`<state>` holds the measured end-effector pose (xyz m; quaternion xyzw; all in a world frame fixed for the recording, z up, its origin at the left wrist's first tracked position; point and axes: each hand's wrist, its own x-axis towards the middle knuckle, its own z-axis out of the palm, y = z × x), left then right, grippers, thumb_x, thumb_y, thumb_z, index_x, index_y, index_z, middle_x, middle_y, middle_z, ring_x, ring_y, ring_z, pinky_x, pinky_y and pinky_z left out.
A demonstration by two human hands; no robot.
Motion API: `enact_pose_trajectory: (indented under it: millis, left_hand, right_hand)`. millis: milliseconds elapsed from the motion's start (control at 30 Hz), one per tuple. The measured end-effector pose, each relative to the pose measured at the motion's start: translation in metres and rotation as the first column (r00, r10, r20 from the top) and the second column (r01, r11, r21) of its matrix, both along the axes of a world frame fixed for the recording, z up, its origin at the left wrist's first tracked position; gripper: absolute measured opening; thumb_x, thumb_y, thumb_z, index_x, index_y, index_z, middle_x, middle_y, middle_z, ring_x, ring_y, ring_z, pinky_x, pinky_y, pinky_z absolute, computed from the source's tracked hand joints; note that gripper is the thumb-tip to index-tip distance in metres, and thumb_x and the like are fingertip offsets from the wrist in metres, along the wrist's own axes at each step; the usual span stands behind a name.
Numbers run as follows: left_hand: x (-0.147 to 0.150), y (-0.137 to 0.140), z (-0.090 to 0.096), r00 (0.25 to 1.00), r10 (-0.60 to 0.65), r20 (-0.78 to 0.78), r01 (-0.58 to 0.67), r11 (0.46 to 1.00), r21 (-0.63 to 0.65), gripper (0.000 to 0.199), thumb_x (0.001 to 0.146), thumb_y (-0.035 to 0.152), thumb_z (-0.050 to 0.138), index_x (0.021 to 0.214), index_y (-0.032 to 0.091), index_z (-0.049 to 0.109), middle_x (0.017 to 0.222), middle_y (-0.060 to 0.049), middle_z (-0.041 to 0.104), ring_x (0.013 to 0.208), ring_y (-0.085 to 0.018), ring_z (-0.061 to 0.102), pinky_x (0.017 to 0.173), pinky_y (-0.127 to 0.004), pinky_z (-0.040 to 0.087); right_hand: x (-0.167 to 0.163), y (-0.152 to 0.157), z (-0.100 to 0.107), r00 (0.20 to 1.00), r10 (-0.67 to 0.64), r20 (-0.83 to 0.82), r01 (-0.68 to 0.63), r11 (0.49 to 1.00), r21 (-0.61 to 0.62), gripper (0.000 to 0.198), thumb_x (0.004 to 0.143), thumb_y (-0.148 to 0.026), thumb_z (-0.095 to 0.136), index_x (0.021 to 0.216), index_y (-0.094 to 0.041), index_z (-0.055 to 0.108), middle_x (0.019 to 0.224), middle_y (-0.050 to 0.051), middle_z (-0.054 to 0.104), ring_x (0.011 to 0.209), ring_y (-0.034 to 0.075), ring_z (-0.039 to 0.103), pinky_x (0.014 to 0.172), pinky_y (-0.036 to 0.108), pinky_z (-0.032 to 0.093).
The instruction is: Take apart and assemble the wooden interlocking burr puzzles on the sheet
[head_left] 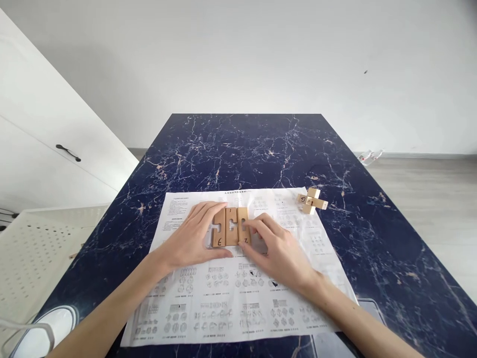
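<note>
Three notched wooden puzzle pieces (231, 233) lie flat side by side on a printed instruction sheet (208, 323). The left piece (219, 237) bears a pen-written 3, and the right piece (244, 237) a mark like a 2. My left hand (190, 236) curves around the left side of the row, fingers by the far edge and thumb apart from them by the near edge. With thumb and index finger, my right hand (278, 248) pinches the right piece. An assembled wooden cross puzzle (312, 201) with a letter on one arm rests at the sheet's upper right corner.
The dark blue marbled table (238, 149) stands before a white wall (261, 59). A white cabinet (55, 109) and a perforated white basket (44, 248) are on the left. A round white object with a cable (48, 328) sits at the lower left.
</note>
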<state>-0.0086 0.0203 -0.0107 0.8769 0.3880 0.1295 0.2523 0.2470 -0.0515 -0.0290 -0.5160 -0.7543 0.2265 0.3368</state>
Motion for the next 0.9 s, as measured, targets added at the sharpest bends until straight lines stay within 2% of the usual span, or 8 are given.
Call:
enact_pose_trajectory:
  millis: [167, 433, 500, 600, 700, 800, 900]
  left_hand:
    - [-0.003, 0.005, -0.001, 1.000, 0.000, -0.012, 0.000, 1.000, -0.009, 0.098, 0.087, 0.072, 0.079, 0.163, 0.032, 0.034, 0.160, -0.014, 0.051, 0.148, -0.041, 0.049, 0.121, -0.063, 0.045]
    - [-0.012, 0.014, 0.004, 0.998, -0.068, -0.004, 0.069, 0.995, 0.068, 0.098, 0.089, 0.069, 0.079, 0.164, 0.029, 0.029, 0.163, -0.016, 0.042, 0.152, -0.041, 0.039, 0.124, -0.062, 0.040]
    - [-0.013, 0.014, 0.004, 0.998, -0.021, 0.051, 0.017, 0.996, 0.092, 0.081, 0.092, 0.066, 0.076, 0.153, 0.026, 0.040, 0.155, -0.016, 0.047, 0.146, -0.039, 0.044, 0.121, -0.060, 0.043]
    - [-0.012, 0.014, 0.003, 0.993, 0.098, 0.066, -0.107, 0.981, 0.159, 0.050, 0.096, 0.061, 0.071, 0.122, 0.022, 0.052, 0.135, -0.014, 0.054, 0.130, -0.035, 0.051, 0.110, -0.057, 0.048]
    - [-0.010, 0.014, 0.002, 0.989, 0.145, 0.004, -0.143, 0.973, 0.182, 0.046, 0.095, 0.061, 0.071, 0.111, 0.022, 0.051, 0.127, -0.012, 0.054, 0.123, -0.034, 0.051, 0.105, -0.056, 0.049]
    - [-0.009, 0.014, 0.002, 0.983, 0.180, -0.036, -0.172, 0.970, 0.170, 0.043, 0.093, 0.060, 0.070, 0.104, 0.022, 0.051, 0.123, -0.010, 0.054, 0.119, -0.033, 0.051, 0.104, -0.057, 0.049]
    - [-0.008, 0.012, 0.002, 0.974, 0.219, -0.058, -0.204, 0.959, 0.197, 0.035, 0.090, 0.051, 0.070, 0.097, 0.023, 0.051, 0.119, -0.010, 0.054, 0.116, -0.033, 0.052, 0.104, -0.058, 0.049]
  right_hand:
    - [0.001, 0.001, -0.002, 0.996, 0.027, 0.085, -0.030, 0.999, 0.030, 0.029, 0.102, -0.032, 0.070, 0.128, -0.020, 0.064, 0.118, 0.013, 0.066, 0.098, 0.028, 0.070, 0.079, 0.043, 0.062]
    - [0.006, 0.006, 0.000, 0.999, -0.031, 0.013, 0.032, 0.999, -0.025, 0.025, 0.098, -0.021, 0.066, 0.122, -0.023, 0.065, 0.124, 0.012, 0.059, 0.104, 0.026, 0.067, 0.085, 0.044, 0.063]
    - [0.006, 0.006, 0.000, 0.998, -0.059, 0.012, 0.059, 0.998, -0.034, 0.023, 0.096, -0.021, 0.065, 0.119, -0.024, 0.066, 0.126, 0.013, 0.058, 0.108, 0.027, 0.067, 0.087, 0.045, 0.062]
    - [0.006, 0.007, -0.002, 0.994, -0.104, 0.021, 0.104, 0.994, -0.028, 0.016, 0.099, -0.025, 0.064, 0.115, -0.024, 0.065, 0.122, 0.012, 0.062, 0.106, 0.028, 0.066, 0.087, 0.047, 0.060]
    - [0.007, 0.009, -0.004, 0.991, -0.127, 0.033, 0.128, 0.992, -0.013, 0.012, 0.102, -0.025, 0.059, 0.113, -0.024, 0.063, 0.116, 0.011, 0.066, 0.102, 0.028, 0.066, 0.086, 0.047, 0.058]
    - [0.010, 0.011, -0.006, 0.988, -0.151, 0.035, 0.151, 0.989, 0.005, 0.017, 0.101, -0.024, 0.060, 0.118, -0.022, 0.060, 0.115, 0.012, 0.069, 0.103, 0.029, 0.068, 0.086, 0.046, 0.057]
    - [0.015, 0.013, -0.008, 0.990, -0.124, 0.069, 0.123, 0.992, 0.024, 0.016, 0.104, -0.024, 0.056, 0.120, -0.022, 0.059, 0.110, 0.011, 0.071, 0.100, 0.030, 0.068, 0.084, 0.045, 0.055]
